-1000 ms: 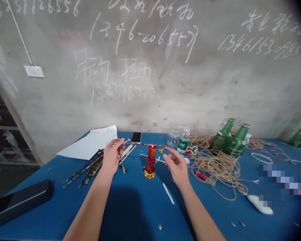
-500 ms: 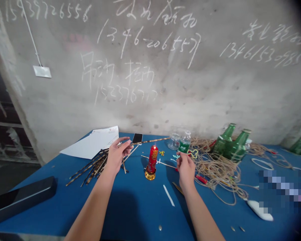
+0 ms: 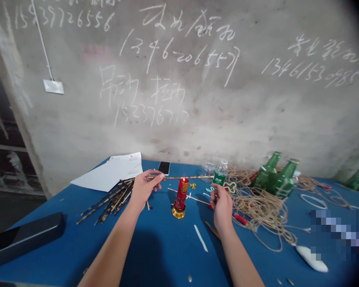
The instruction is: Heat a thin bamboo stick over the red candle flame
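My left hand (image 3: 143, 190) is shut on one end of a long, thin, mottled bamboo stick (image 3: 182, 177), which runs level to the right. The stick passes just above the lit flame of a red candle (image 3: 181, 194) in a gold holder. My right hand (image 3: 221, 207) hangs below the far end of the stick, fingers curled, not touching it. It is nearest to a water bottle with a green label (image 3: 220, 174) and a small glass jar (image 3: 208, 172). A bundle of similar mottled sticks (image 3: 113, 199) lies left of my left hand.
A blue table (image 3: 62, 243) stands against a chalk-marked concrete wall (image 3: 179, 119). On it are papers (image 3: 113, 174), a phone (image 3: 164, 168), green glass bottles (image 3: 272, 175), tangled twine (image 3: 257, 207), a white strip (image 3: 200, 238) and a long black case (image 3: 24, 239).
My right hand has drawn back from the stick's tip and its fingers have curled. The stick has swung level above the flame. The view has tilted slightly.
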Motion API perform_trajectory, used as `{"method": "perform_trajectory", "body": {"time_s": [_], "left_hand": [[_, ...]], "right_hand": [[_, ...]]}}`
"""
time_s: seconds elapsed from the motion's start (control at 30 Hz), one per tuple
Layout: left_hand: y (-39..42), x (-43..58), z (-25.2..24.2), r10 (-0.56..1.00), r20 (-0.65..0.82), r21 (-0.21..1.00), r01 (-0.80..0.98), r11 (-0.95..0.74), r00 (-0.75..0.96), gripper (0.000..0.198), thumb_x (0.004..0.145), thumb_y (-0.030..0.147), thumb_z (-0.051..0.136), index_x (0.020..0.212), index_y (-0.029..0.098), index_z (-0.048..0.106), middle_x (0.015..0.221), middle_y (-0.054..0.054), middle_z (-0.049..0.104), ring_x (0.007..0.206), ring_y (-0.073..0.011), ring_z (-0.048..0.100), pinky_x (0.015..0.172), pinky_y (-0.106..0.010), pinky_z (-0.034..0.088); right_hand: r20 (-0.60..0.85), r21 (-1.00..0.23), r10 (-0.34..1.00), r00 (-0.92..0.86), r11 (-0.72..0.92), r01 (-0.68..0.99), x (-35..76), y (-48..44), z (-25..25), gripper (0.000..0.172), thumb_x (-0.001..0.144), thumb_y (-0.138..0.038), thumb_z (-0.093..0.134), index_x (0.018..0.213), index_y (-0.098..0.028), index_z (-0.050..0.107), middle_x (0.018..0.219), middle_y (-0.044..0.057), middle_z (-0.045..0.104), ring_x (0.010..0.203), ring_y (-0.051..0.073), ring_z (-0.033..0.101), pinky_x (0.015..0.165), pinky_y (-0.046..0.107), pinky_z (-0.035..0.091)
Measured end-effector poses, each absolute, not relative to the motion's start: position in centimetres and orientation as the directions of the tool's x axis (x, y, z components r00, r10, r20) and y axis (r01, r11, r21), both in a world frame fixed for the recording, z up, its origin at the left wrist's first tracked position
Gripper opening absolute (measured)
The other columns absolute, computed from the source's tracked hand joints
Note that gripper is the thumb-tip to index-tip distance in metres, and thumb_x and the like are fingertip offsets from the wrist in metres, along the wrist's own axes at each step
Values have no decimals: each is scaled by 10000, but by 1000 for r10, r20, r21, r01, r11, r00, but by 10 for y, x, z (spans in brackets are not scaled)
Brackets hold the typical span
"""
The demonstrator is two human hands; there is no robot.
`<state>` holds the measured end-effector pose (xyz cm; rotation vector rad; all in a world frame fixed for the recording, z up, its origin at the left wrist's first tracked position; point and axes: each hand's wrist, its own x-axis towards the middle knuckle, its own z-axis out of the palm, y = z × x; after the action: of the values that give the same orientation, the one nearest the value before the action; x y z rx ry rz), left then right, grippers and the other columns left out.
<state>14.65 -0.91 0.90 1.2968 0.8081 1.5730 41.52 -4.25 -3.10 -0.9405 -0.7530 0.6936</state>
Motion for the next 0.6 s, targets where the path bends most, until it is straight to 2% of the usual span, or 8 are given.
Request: {"method": "perform_trajectory", "body": {"time_s": [0.2, 0.37, 0.5, 0.6], "left_hand": [[-9, 152, 6, 935, 355, 919, -183, -350, -4, 372, 774, 477, 890, 941, 162, 783, 749, -86, 767, 526, -114, 579, 476, -206, 391], [-11, 156, 7, 934, 358, 922, -163, -350, 18, 358, 809, 476, 864, 951, 163, 762, 781, -75, 779, 515, -94, 557, 475, -196, 384], [-16, 160, 8, 916, 398, 912, -120, -391, 40, 323, 839, 460, 837, 954, 170, 753, 816, -75, 784, 526, -100, 574, 462, -197, 388], [-23, 163, 12, 895, 443, 895, -85, -438, 57, 290, 838, 435, 833, 929, 173, 750, 771, -56, 759, 535, -116, 598, 450, -202, 390]], "right_hand": [[363, -875, 829, 425, 460, -149, 409, -45, -32, 489, 894, -638, 709, 1060, -180, 754, 604, -50, 510, 435, 79, 358, 389, 215, 220], [368, -870, 851, 375, 457, -184, 404, -48, -32, 510, 846, -609, 811, 1158, -208, 771, 608, -45, 509, 468, 66, 342, 414, 197, 208], [332, -855, 853, 402, 452, -254, 403, -49, -30, 502, 772, -573, 893, 1115, -227, 771, 642, -36, 540, 496, 63, 397, 420, 173, 245], [337, -839, 865, 372, 455, -299, 402, -51, -28, 460, 762, -557, 905, 1055, -227, 775, 623, -48, 517, 475, 48, 367, 406, 165, 227]]}}
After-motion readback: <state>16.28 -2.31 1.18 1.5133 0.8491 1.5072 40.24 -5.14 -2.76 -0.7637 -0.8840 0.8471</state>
